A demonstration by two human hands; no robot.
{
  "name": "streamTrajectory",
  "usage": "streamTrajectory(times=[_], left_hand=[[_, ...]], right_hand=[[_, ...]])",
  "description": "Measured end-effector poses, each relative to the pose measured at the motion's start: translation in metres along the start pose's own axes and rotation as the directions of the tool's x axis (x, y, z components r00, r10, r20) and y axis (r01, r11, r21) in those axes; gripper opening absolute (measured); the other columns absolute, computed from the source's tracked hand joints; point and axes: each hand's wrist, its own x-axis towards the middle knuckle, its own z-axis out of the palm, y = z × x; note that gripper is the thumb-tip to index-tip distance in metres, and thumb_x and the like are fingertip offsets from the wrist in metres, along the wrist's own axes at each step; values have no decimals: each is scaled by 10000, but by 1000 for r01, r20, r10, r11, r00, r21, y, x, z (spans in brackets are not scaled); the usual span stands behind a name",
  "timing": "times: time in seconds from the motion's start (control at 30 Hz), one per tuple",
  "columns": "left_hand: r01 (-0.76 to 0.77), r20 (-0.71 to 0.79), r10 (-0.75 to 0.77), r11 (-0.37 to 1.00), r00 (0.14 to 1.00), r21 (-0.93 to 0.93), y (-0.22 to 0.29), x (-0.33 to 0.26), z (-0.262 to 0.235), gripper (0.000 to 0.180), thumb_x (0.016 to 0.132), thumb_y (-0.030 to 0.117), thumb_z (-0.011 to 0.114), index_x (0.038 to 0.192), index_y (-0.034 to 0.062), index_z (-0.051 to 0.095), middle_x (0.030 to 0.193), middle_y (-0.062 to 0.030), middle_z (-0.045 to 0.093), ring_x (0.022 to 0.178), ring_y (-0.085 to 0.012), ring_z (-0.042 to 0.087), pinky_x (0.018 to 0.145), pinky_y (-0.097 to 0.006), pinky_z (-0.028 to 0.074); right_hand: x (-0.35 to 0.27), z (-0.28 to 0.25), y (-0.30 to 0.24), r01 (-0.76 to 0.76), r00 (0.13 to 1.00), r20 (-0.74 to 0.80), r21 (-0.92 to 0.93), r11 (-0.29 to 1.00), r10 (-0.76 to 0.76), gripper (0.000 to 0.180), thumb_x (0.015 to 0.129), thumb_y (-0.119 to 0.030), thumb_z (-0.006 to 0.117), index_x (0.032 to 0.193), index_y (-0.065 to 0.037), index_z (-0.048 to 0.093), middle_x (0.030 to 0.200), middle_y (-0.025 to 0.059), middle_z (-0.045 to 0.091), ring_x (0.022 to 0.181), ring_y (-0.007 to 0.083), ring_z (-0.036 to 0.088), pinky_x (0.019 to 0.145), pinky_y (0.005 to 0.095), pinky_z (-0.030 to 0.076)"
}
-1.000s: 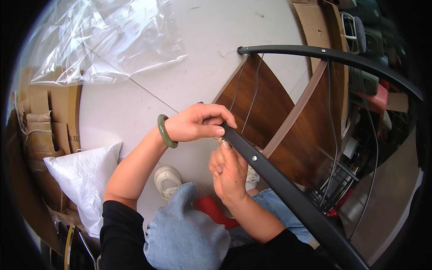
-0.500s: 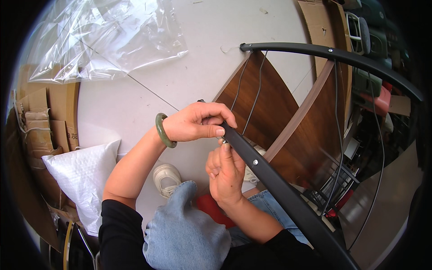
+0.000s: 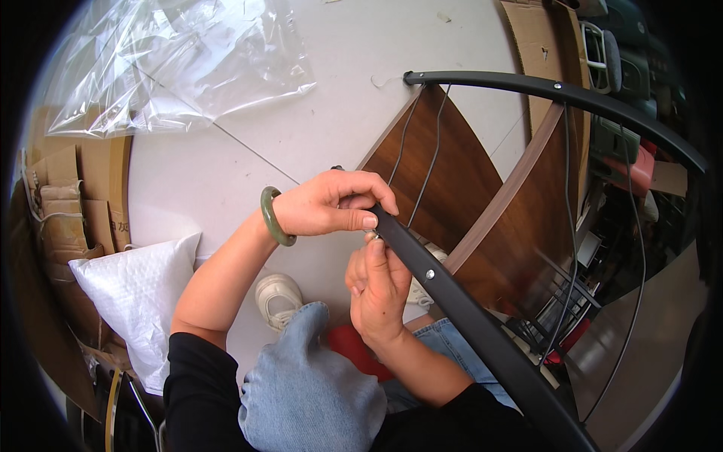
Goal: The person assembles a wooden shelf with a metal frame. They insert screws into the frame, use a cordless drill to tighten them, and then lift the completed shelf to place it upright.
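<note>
My left hand (image 3: 331,202), with a green bangle (image 3: 277,216) at the wrist, is closed round the near end of a black frame bar (image 3: 467,309). Its thumb and index finger lie on the bar, and its fingers hide that end. Just below, my right hand (image 3: 380,294) pinches a small silvery metal piece (image 3: 376,235) against the bar's side, too small and covered to name. A round bolt head (image 3: 430,274) shows farther along. Dark brown wooden boards (image 3: 444,151) stand between this bar and a second curved black bar (image 3: 512,80), with thin bent black rods (image 3: 430,158) alongside.
Clear plastic sheeting (image 3: 188,68) lies on the pale tiled floor (image 3: 354,45) at far left. A white padded bag (image 3: 139,294) and cardboard (image 3: 68,218) are at the left. More cardboard (image 3: 531,45) and stacked chairs (image 3: 617,75) stand at the right.
Both hands keep their hold in almost the same place. The black frame and its boards have shifted very slightly to the right.
</note>
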Motion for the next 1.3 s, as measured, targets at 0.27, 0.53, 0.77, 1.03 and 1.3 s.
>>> streamTrajectory(times=[0.27, 0.53, 0.77, 1.03, 1.3], left_hand=[[7, -28, -9, 999, 1000, -51, 0, 0, 3, 181, 824, 51, 641, 1004, 45, 617, 777, 58, 456, 680, -58, 337, 637, -216, 325], [43, -44, -41, 998, 998, 40, -3, -5, 1, 226, 827, 108, 651, 1041, 61, 596, 777, 45, 497, 682, -52, 400, 598, -222, 341], [-200, -87, 284, 832, 955, 518, -2, -9, 11, 344, 742, 195, 729, 1036, 84, 589, 734, -23, 497, 639, -143, 445, 581, -281, 399], [-210, -114, 409, 664, 905, 718, -5, -12, 20, 367, 738, 240, 720, 1030, 78, 567, 766, -61, 541, 694, -240, 527, 622, -341, 443], [-139, -196, 347, 738, 917, 660, -13, -12, 23, 394, 745, 315, 717, 1033, 86, 576, 772, -46, 537, 662, -206, 498, 621, -321, 422]], right_hand=[[-1, 3, -4, -55, 998, -26, 39, 998, 56, 182, 988, -230, 433, 959, -72, 518, 536, -49, 313, 455, 44, 286, 420, 210, 251], [2, 1, 2, 8, 997, -78, -48, 999, -12, 155, 978, -200, 458, 947, -65, 529, 570, -42, 350, 466, 41, 302, 427, 203, 259], [3, -24, -6, -4, 1000, 26, -109, 994, 7, 139, 954, -170, 477, 908, -56, 543, 572, -48, 346, 470, 40, 305, 435, 218, 267], [28, -50, -17, -213, 957, -183, 77, 974, 223, 95, 901, -157, 560, 908, -62, 559, 803, 33, 566, 726, 117, 522, 652, 229, 431], [54, -60, -10, -168, 984, 103, 283, 944, 145, 96, 893, -58, 539, 981, -21, 549, 987, 116, 595, 913, 174, 591, 857, 304, 502]])
